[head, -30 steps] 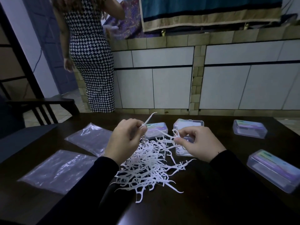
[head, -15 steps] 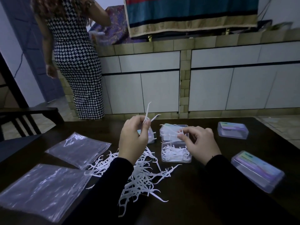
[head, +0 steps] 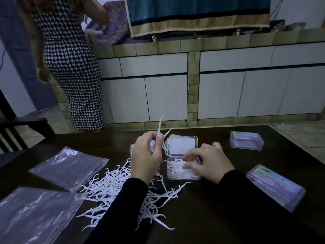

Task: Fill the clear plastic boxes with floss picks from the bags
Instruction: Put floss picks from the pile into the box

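Note:
An open clear box [head: 182,176] sits mid-table, partly filled with white floss picks, its lid [head: 182,147] tipped up behind it. My right hand [head: 209,162] reaches into the box, fingers bent over the picks inside. My left hand [head: 146,155] pinches a few floss picks [head: 161,131] that stick upward, just left of the lid. A loose pile of floss picks [head: 123,192] spreads across the dark table in front of my left sleeve. Two flat, empty-looking plastic bags [head: 68,168] [head: 33,213] lie to the left.
Two closed clear boxes [head: 247,140] [head: 276,186] with coloured labels lie at right; another box [head: 153,147] is mostly hidden behind my left hand. A person in a houndstooth dress [head: 70,67] stands beyond the table's far left. A dark chair [head: 15,131] stands at left.
My right hand has dropped from holding picks above the pile down into the open box. My left hand still holds picks upright. The view has shifted left and down.

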Demonstrator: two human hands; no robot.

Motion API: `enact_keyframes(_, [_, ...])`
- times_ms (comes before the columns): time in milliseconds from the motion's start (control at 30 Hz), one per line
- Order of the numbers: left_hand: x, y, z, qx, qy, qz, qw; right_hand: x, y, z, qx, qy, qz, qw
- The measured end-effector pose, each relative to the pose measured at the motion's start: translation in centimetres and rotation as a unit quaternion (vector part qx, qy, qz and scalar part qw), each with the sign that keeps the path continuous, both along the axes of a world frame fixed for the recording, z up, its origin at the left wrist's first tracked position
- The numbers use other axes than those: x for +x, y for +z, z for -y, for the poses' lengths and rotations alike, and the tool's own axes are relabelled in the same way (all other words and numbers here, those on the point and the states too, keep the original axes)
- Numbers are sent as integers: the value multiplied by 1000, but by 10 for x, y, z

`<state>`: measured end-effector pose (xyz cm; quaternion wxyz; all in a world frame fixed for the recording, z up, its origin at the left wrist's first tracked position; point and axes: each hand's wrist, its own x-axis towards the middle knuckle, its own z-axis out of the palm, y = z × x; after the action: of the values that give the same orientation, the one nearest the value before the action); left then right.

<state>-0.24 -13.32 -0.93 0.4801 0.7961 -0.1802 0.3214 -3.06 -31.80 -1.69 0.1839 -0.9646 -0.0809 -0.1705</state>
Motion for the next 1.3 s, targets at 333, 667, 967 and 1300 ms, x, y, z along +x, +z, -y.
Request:
enact_keyframes(333, [-4,-4,2,25,-14,-35,999,-4,1,8,11,-1,-31,999])
enact_keyframes(667, [-15,-10,26,-39,-121,-161,979,-9,6,20,-35,-15,-174,984])
enact_keyframes(967, [-5,-2,1,271,-48,-118,954,-14,7,19,1,-26,-191,981])
enact_keyframes(1300, [-4,1,-5,296,-79,-143,941,-10,2,22,33,-19,-205,978])
